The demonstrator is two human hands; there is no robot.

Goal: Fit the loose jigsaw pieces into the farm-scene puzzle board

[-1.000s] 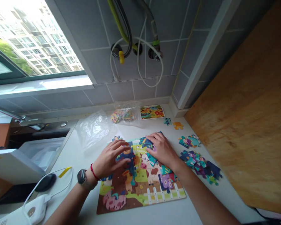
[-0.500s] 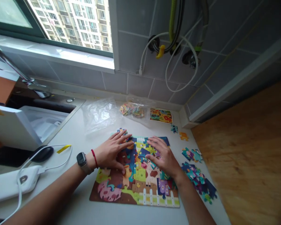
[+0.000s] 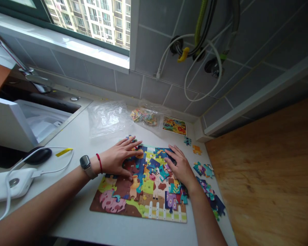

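A farm-picture jigsaw puzzle (image 3: 151, 188) lies flat on the white counter. My left hand (image 3: 119, 158), with a watch and a red string at the wrist, is spread over its upper left part, thumb on the brown area. My right hand (image 3: 181, 165) rests at its upper right edge, fingers stretched and slightly bent, with no piece visibly gripped. Several loose pieces lie on top of the picture beside my right hand, among them a purple piece (image 3: 171, 200) and a teal piece (image 3: 164, 172). What lies under both palms is hidden.
Loose puzzle pieces (image 3: 217, 205) lie along the counter's right edge. Behind the puzzle are a clear plastic bag (image 3: 107, 118), a bag of pieces (image 3: 143, 116) and a picture card (image 3: 174, 125). At left are a white power bank (image 3: 11, 184), a black mouse (image 3: 38, 155) and a sink.
My right hand has shifted from above the puzzle's upper middle to its right edge, uncovering loose pieces. My left hand stays spread in place. The view has shifted slightly.
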